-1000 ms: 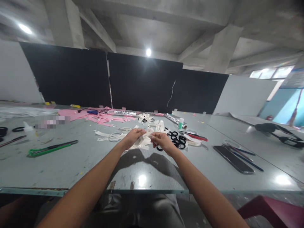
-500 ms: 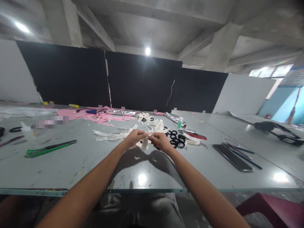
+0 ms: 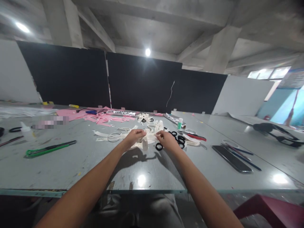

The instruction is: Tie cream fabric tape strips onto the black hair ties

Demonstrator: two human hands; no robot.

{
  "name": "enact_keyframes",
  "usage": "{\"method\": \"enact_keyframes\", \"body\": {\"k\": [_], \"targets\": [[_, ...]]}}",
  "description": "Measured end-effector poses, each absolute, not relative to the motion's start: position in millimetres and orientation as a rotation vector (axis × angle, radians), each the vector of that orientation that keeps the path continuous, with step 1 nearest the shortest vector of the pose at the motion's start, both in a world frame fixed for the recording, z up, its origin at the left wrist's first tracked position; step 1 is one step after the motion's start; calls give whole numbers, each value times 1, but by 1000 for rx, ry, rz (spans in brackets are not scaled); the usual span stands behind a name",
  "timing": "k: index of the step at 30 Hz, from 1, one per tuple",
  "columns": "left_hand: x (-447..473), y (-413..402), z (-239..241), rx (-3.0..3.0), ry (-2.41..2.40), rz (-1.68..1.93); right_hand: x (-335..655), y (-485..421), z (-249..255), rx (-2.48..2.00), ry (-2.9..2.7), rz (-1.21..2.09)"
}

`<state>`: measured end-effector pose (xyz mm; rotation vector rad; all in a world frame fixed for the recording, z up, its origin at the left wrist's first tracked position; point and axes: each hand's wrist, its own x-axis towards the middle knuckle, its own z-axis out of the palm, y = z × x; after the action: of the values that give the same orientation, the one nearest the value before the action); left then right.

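Between my two hands a white ribbon [image 3: 149, 136] is stretched, with one end hanging down. My left hand [image 3: 132, 138] pinches its left part. My right hand [image 3: 166, 140], fingers closed, grips the ribbon's right part at the fingertips. Several black rings [image 3: 174, 134] lie beside and behind my right hand, partly hidden by it; a single black ring [image 3: 159, 146] sits just below its fingers. More white ribbon strips with printed letters [image 3: 102, 139] are spread left of my left hand. A white ribbon bow [image 3: 144, 117] rests farther back on black rings.
On the grey table [image 3: 95, 171] lie a green cutter [image 3: 49, 149], pink scraps [image 3: 102, 117], a glue stick [image 3: 180, 123], red-handled scissors [image 3: 196, 136], a dark phone [image 3: 231, 158] and pens [image 3: 247, 158]. A white bottle [image 3: 26, 131] stands left. Black panels [image 3: 142, 82] close off the back.
My hands have moved apart, my right hand going right and drawing the ribbon out between them. The black ring below my right hand now shows fully.
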<state>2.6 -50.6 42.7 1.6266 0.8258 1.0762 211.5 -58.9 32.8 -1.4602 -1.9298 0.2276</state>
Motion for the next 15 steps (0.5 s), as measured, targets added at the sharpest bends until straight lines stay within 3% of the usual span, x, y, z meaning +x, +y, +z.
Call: {"method": "enact_keyframes", "body": {"k": [2,6,15], "targets": [[2,-48,42,1633,867,1106,222,-59,29,-1681,-2070,59],[2,-43,40,1671,898,1153,223,-61,22,-1854,-2185,28],[1,-35,32,1554,999,1252,215,-63,29,-1789,-2172,-154]]}}
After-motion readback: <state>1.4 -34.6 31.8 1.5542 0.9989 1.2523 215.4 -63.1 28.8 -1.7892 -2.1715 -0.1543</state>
